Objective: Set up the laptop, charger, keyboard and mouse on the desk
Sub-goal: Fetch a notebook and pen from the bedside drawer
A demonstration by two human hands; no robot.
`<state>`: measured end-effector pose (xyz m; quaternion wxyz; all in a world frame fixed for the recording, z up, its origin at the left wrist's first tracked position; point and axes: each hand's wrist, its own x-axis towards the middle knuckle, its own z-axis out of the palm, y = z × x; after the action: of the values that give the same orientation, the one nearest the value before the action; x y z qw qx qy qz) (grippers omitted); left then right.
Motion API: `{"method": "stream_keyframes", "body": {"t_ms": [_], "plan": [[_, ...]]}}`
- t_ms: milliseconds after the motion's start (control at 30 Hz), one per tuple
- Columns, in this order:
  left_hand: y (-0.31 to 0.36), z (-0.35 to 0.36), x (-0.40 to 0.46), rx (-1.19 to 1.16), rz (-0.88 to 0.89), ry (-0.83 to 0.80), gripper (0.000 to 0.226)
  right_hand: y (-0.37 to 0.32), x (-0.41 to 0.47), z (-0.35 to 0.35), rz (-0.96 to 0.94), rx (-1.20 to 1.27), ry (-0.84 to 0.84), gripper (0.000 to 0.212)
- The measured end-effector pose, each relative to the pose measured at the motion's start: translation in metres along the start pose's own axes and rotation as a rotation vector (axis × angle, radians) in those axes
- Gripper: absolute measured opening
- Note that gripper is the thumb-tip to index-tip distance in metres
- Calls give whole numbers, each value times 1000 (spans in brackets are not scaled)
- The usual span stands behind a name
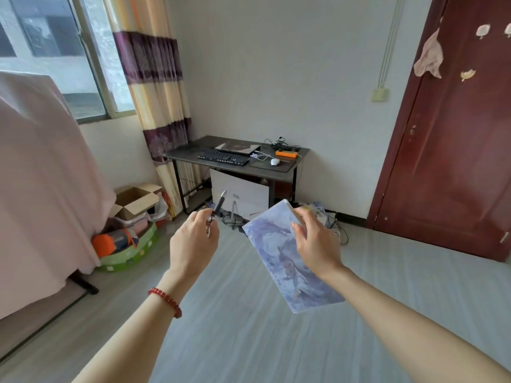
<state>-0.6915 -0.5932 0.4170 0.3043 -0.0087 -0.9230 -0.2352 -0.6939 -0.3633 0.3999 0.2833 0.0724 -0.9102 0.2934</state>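
A dark desk (190, 152) stands in the far corner. On it lie a closed laptop (237, 147), a black keyboard (224, 157) in front of it, a white mouse (275, 161) on a dark mouse pad (279, 167), an orange power strip (286, 153) and a tangle of black charger cables (280, 144). Well short of the desk, my left hand (193, 240) pinches a dark pen (219, 204) pointing up. My right hand (313, 239) grips a pale blue illustrated notebook (290, 269) by its far end.
A bed under a pink cover (41, 175) fills the left side. Cardboard boxes (135, 201) and a green bin (130, 251) sit beside it. A white panel (240, 193) and loose cables lie under the desk. A dark red door (456, 134) is at right. Grey floor lies ahead.
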Motion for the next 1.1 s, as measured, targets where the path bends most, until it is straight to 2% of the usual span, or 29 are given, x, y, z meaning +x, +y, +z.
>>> {"method": "stream_keyframes", "body": {"t_ms": [167, 467, 667, 733, 800, 933, 1100], "plan": [[-36, 62, 113, -15, -34, -5, 24, 22, 118, 69, -1, 47, 26, 26], [-142, 235, 385, 13, -111, 35, 27, 88, 391, 289, 44, 149, 10, 25], [-222, 293, 532, 53, -211, 71, 21, 81, 552, 414, 93, 246, -58, 20], [-271, 317, 584, 84, -263, 88, 20, 74, 613, 479, 119, 299, -103, 17], [-291, 323, 605, 92, -287, 87, 17, 70, 638, 503, 177, 332, -121, 13], [-388, 369, 697, 108, -333, 101, 19, 56, 727, 632, 237, 399, -148, 11], [-504, 419, 801, 90, -360, 94, 21, 29, 820, 776, 317, 466, -214, 19]]}}
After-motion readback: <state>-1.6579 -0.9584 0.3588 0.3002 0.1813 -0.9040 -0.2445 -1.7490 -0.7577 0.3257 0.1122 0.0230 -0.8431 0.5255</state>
